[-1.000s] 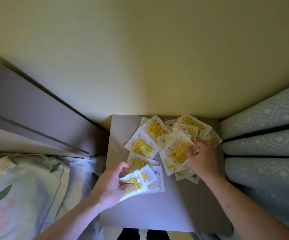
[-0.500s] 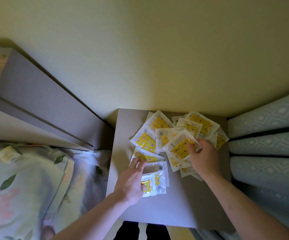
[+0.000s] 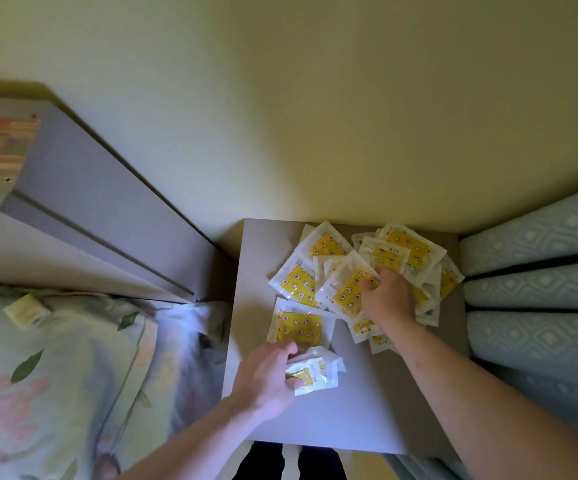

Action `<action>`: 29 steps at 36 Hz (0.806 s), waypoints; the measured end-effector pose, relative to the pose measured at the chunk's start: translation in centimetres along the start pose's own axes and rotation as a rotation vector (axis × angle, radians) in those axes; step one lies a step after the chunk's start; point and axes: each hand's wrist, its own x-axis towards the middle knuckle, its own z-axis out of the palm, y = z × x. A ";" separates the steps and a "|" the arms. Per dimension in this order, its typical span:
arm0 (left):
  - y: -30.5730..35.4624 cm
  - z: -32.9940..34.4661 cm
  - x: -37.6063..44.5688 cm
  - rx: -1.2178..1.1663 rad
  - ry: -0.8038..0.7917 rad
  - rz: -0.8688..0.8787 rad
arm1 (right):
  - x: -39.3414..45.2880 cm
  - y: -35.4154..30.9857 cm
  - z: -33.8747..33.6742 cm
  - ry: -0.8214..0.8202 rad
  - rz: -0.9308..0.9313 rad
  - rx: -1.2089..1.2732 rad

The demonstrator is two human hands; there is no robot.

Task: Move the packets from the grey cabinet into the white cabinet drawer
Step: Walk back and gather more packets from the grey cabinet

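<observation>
L hand (image 3: 267,379) grips crumpled packets (image 3: 315,372) at 6 o'clock; R hand (image 3: 389,297) pinches one packet (image 3: 344,292) off the pile. Judged light, thin, slippery film. Pinch at sealed edges.

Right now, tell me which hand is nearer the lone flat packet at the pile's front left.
Left. The left hand sits just below that packet, nearly touching; the right hand is further right, on the pile.

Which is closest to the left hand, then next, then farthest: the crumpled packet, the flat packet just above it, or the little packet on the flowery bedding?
1. Crumpled packet, held in the left hand.
2. Flat packet, just beyond the fingers.
3. Little packet, far left on the bedding.
</observation>
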 end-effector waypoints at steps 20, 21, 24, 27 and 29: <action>0.8 -11.3 -15.8 -0.602 0.171 -0.216 | -17.5 -1.5 -12.5 -0.047 -0.147 0.049; 1.0 -11.8 -16.8 -0.615 0.188 -0.220 | -18.6 -2.1 -13.0 -0.051 -0.157 0.062; 1.8 -13.0 -19.8 -0.626 0.236 -0.242 | -21.6 -3.2 -14.4 -0.072 -0.171 0.098; 2.4 -13.6 -22.9 -0.709 0.299 -0.292 | -23.5 -3.5 -15.1 -0.096 -0.192 0.092; 2.9 -13.7 -25.1 -0.743 0.360 -0.326 | -24.4 -4.0 -15.4 -0.123 -0.229 0.106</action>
